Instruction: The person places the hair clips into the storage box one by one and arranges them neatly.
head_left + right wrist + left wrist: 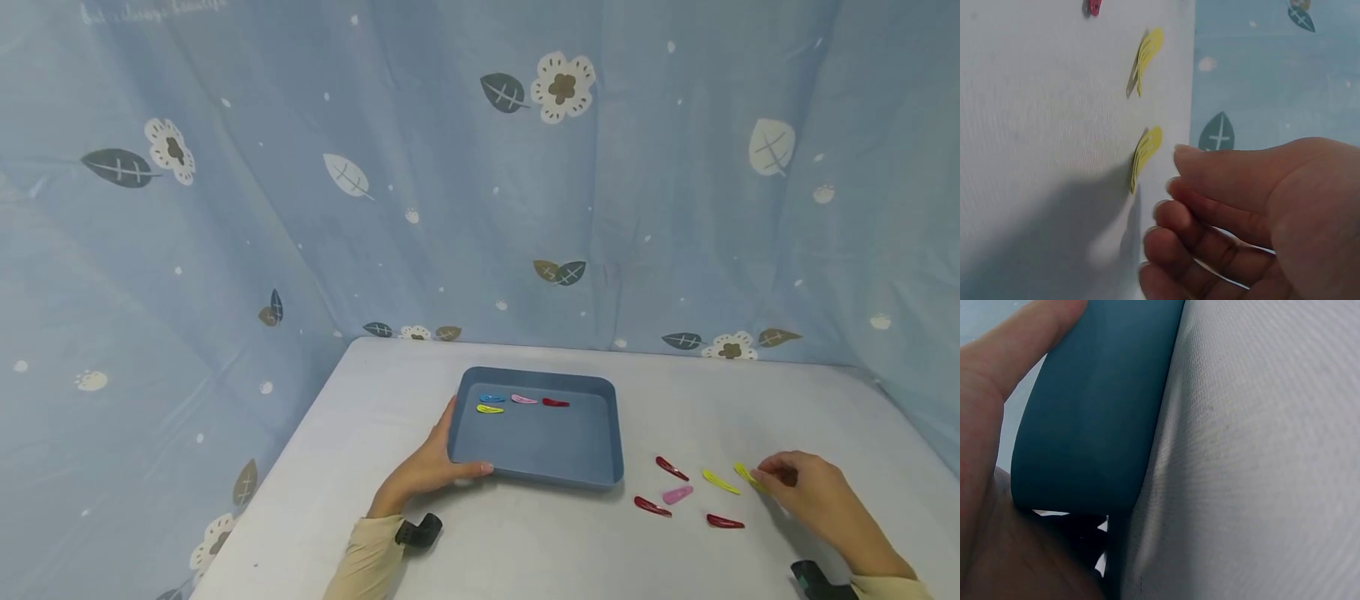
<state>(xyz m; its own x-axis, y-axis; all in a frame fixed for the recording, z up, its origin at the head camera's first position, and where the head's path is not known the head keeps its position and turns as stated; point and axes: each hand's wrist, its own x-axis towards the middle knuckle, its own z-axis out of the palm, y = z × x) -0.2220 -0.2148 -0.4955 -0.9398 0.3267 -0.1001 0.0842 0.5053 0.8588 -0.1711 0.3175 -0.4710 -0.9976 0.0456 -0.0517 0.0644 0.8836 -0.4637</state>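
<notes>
My left hand [431,462] grips the near left corner of a blue-grey tray [547,477], its thumb along the front wall. In the left wrist view the thumb [1029,337] lies against the tray wall [1097,412]. Inside the tray lie a blue hair clip [492,398], a pink hair clip [524,399], a red hair clip [556,403] and a yellow hair clip [490,409]. My right hand [813,492] hovers by a yellow hair clip [1147,153] on the table, loosely bent fingertips just short of it in the right wrist view.
Another yellow hair clip [721,482], a pink one [677,494] and red hair clips [652,506] lie scattered on the white table [555,550], right of the tray. A blue patterned curtain [450,208] hangs behind and to the left of the table.
</notes>
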